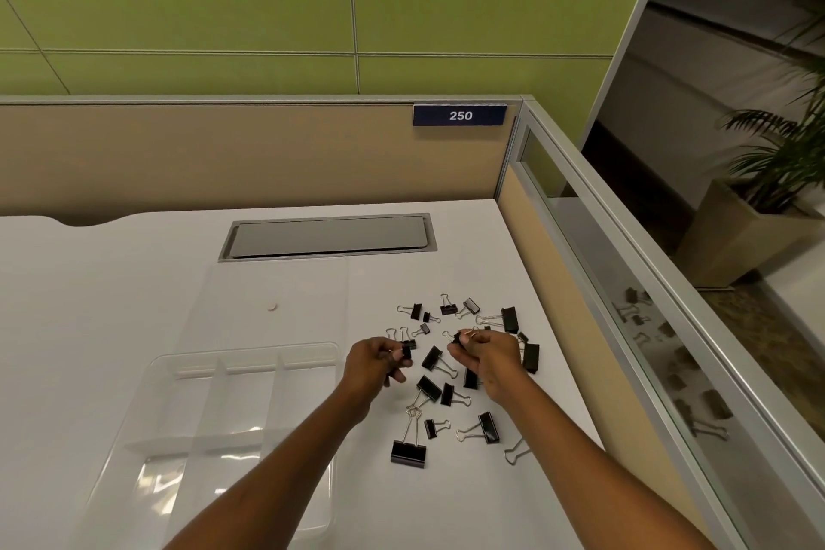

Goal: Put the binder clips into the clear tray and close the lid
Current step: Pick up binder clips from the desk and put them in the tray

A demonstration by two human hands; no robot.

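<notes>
Two forearms are extended over the white desk. A small binder clip is pinched between the curled fingers of the left hand. A second small clip is pinched at the fingertips of the right hand. Both held clips are located within the scatter of loose binder clips, which is spread on the desk to the right of the clear tray. The tray is positioned just left of the left hand, and its lid is laid open behind it.
</notes>
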